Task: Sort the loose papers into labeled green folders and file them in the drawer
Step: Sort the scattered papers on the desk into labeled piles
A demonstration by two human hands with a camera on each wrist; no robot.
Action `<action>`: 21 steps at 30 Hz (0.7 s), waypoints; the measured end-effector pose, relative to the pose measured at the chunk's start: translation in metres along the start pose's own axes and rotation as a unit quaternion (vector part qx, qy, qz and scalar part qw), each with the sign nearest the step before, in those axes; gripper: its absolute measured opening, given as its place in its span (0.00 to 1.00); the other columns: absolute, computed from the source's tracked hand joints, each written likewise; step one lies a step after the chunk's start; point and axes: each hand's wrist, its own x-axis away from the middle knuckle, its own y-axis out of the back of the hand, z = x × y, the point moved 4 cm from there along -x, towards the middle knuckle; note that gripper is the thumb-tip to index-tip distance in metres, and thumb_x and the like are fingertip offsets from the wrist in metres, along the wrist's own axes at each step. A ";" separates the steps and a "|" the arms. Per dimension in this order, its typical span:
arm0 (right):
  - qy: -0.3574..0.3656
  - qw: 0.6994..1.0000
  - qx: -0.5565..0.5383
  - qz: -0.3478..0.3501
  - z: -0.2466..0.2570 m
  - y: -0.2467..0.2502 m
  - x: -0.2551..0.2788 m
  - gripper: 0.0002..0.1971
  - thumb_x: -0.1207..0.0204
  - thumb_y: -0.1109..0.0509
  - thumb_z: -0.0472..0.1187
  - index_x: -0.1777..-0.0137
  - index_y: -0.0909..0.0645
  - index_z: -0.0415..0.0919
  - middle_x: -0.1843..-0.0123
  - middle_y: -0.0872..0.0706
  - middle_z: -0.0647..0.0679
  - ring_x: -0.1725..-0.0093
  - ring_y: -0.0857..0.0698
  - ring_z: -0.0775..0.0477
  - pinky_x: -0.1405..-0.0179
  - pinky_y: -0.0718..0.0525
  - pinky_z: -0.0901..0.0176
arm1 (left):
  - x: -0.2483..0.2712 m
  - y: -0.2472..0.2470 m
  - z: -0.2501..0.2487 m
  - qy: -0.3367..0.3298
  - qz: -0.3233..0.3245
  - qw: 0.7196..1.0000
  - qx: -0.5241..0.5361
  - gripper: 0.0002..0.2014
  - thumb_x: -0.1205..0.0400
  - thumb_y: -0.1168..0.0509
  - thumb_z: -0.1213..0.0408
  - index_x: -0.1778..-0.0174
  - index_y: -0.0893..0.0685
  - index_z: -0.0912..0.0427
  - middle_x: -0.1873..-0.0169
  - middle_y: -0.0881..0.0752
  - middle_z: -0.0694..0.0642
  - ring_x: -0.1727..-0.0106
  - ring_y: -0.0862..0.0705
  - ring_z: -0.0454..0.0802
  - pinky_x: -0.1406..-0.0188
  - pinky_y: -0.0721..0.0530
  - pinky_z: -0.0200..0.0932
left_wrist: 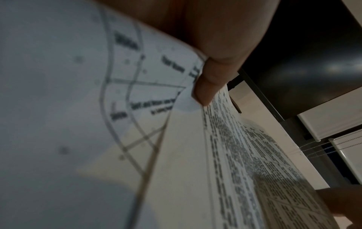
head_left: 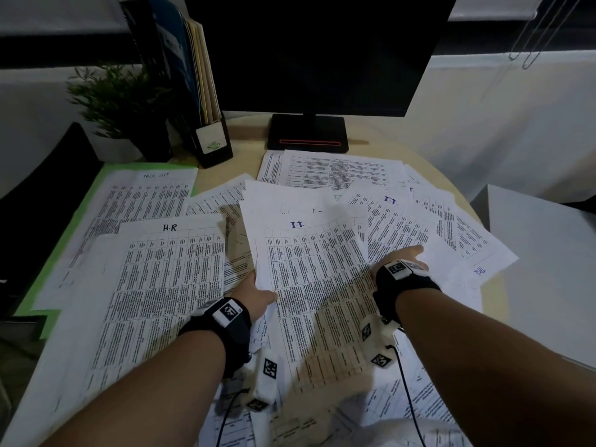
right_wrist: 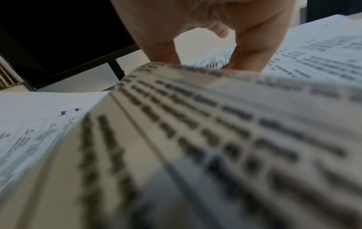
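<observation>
Loose printed sheets cover the desk. A sheet headed "I.T" (head_left: 316, 279) lies in the middle and bows upward. My left hand (head_left: 258, 290) pinches its left edge; the left wrist view shows the thumb (left_wrist: 205, 86) pressed on the sheet (left_wrist: 245, 155). My right hand (head_left: 409, 253) holds the right edge. In the right wrist view its fingers (right_wrist: 250, 57) go down behind the raised sheet (right_wrist: 195, 139), tips hidden. An "H.R" sheet (head_left: 167, 285) lies to the left. An open green folder (head_left: 84, 201) at far left carries a "Task list" sheet (head_left: 135, 204).
More "I.T" sheets (head_left: 396, 221) fan out to the right. At the back stand a dark monitor (head_left: 309, 53) on its base (head_left: 308, 132), a file holder with folders (head_left: 209, 124) and a potted plant (head_left: 109, 101). A white block (head_left: 541, 269) borders the desk at right.
</observation>
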 end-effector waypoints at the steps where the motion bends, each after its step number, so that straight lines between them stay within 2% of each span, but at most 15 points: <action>1: 0.017 1.000 0.018 0.004 -0.001 -0.001 -0.004 0.51 0.23 0.30 0.48 0.18 0.66 0.30 0.17 0.56 0.30 0.21 0.40 0.28 0.25 0.31 0.39 | -0.001 0.000 0.000 -0.001 0.000 1.000 0.001 0.28 0.20 0.32 0.69 0.23 0.32 0.57 0.34 0.19 0.57 0.37 0.20 0.56 0.39 0.23 0.42; 2: 0.013 1.000 -0.008 0.010 -0.003 -0.004 -0.006 0.51 0.24 0.29 0.47 0.19 0.64 0.28 0.17 0.53 0.29 0.21 0.39 0.28 0.26 0.31 0.39 | 0.000 0.001 0.000 0.001 0.002 1.000 0.001 0.29 0.20 0.32 0.69 0.23 0.32 0.57 0.34 0.19 0.57 0.37 0.19 0.56 0.38 0.23 0.43; 3: 0.042 0.999 0.019 0.025 -0.004 -0.006 -0.006 0.50 0.26 0.28 0.45 0.19 0.60 0.27 0.18 0.49 0.29 0.22 0.37 0.28 0.27 0.29 0.38 | 0.000 0.001 0.000 0.000 0.002 1.000 0.000 0.29 0.20 0.32 0.68 0.23 0.32 0.57 0.34 0.19 0.57 0.37 0.19 0.56 0.37 0.22 0.44; 6: 0.001 0.989 -0.148 0.028 -0.015 -0.008 -0.029 0.40 0.29 0.25 0.43 0.21 0.42 0.35 0.21 0.38 0.35 0.25 0.33 0.34 0.28 0.28 0.43 | 0.000 0.001 0.000 0.000 0.003 1.000 -0.011 0.27 0.20 0.32 0.68 0.24 0.30 0.57 0.35 0.18 0.56 0.38 0.19 0.55 0.37 0.21 0.45; 8: -0.007 0.977 -0.208 0.051 -0.019 -0.004 -0.033 0.39 0.30 0.23 0.45 0.22 0.37 0.37 0.23 0.33 0.37 0.26 0.30 0.36 0.31 0.27 0.47 | -0.001 0.001 0.001 0.000 0.004 1.000 -0.019 0.28 0.20 0.31 0.67 0.24 0.30 0.56 0.37 0.17 0.56 0.40 0.18 0.56 0.36 0.20 0.47; 9: 0.003 0.978 -0.202 0.056 -0.020 -0.002 -0.033 0.40 0.30 0.22 0.47 0.23 0.36 0.37 0.24 0.32 0.36 0.27 0.29 0.35 0.33 0.27 0.47 | -0.002 0.001 0.001 0.002 0.003 1.000 -0.023 0.28 0.20 0.31 0.66 0.24 0.30 0.55 0.36 0.17 0.56 0.39 0.18 0.56 0.36 0.20 0.47; 11: -0.001 0.982 -0.181 0.046 -0.020 -0.003 -0.033 0.44 0.30 0.24 0.54 0.21 0.40 0.34 0.23 0.33 0.34 0.26 0.31 0.33 0.33 0.28 0.46 | -0.002 0.001 0.000 0.007 0.002 0.999 -0.034 0.30 0.20 0.31 0.66 0.22 0.33 0.55 0.33 0.19 0.56 0.36 0.19 0.57 0.35 0.22 0.46; 13: -0.012 0.996 -0.085 0.008 -0.019 0.001 -0.028 0.56 0.32 0.29 0.66 0.18 0.51 0.30 0.21 0.38 0.31 0.24 0.35 0.30 0.28 0.32 0.39 | -0.002 0.001 -0.001 0.010 0.005 0.999 -0.043 0.31 0.20 0.32 0.66 0.21 0.35 0.56 0.30 0.22 0.56 0.34 0.21 0.56 0.33 0.24 0.45; 14: -0.004 0.999 -0.050 -0.012 -0.016 0.004 -0.029 0.59 0.33 0.30 0.68 0.18 0.56 0.29 0.21 0.39 0.29 0.24 0.35 0.29 0.28 0.32 0.37 | -0.001 0.000 -0.002 0.007 0.005 0.999 -0.048 0.31 0.19 0.33 0.66 0.21 0.36 0.56 0.29 0.22 0.57 0.34 0.22 0.55 0.35 0.25 0.43; 16: 0.002 0.999 -0.039 -0.016 -0.011 0.010 -0.026 0.62 0.34 0.26 0.63 0.19 0.62 0.28 0.22 0.38 0.27 0.25 0.32 0.28 0.30 0.29 0.38 | 0.001 -0.001 -0.005 0.005 0.002 0.998 -0.055 0.30 0.18 0.34 0.68 0.21 0.36 0.58 0.29 0.23 0.57 0.37 0.22 0.54 0.42 0.28 0.37; 18: 0.004 1.000 -0.027 -0.010 -0.004 0.015 -0.026 0.61 0.33 0.23 0.57 0.19 0.64 0.27 0.22 0.39 0.27 0.26 0.32 0.29 0.30 0.26 0.40 | 0.002 -0.001 -0.007 0.010 0.000 0.998 -0.063 0.30 0.18 0.35 0.67 0.20 0.37 0.58 0.28 0.24 0.57 0.34 0.23 0.55 0.45 0.29 0.36; 20: 0.028 1.000 -0.010 0.008 0.000 0.014 -0.029 0.59 0.33 0.23 0.55 0.18 0.61 0.30 0.20 0.43 0.29 0.24 0.34 0.30 0.29 0.27 0.40 | 0.001 -0.001 -0.006 0.016 0.001 0.997 -0.071 0.32 0.19 0.34 0.65 0.19 0.38 0.57 0.27 0.25 0.57 0.33 0.23 0.57 0.43 0.26 0.39; 21: 0.048 0.998 -0.006 0.030 0.001 0.010 -0.033 0.57 0.35 0.22 0.55 0.17 0.56 0.35 0.19 0.42 0.32 0.23 0.34 0.30 0.28 0.28 0.41 | -0.001 -0.001 -0.005 0.022 0.002 0.997 -0.073 0.32 0.19 0.34 0.65 0.19 0.38 0.57 0.27 0.25 0.57 0.33 0.22 0.57 0.41 0.25 0.40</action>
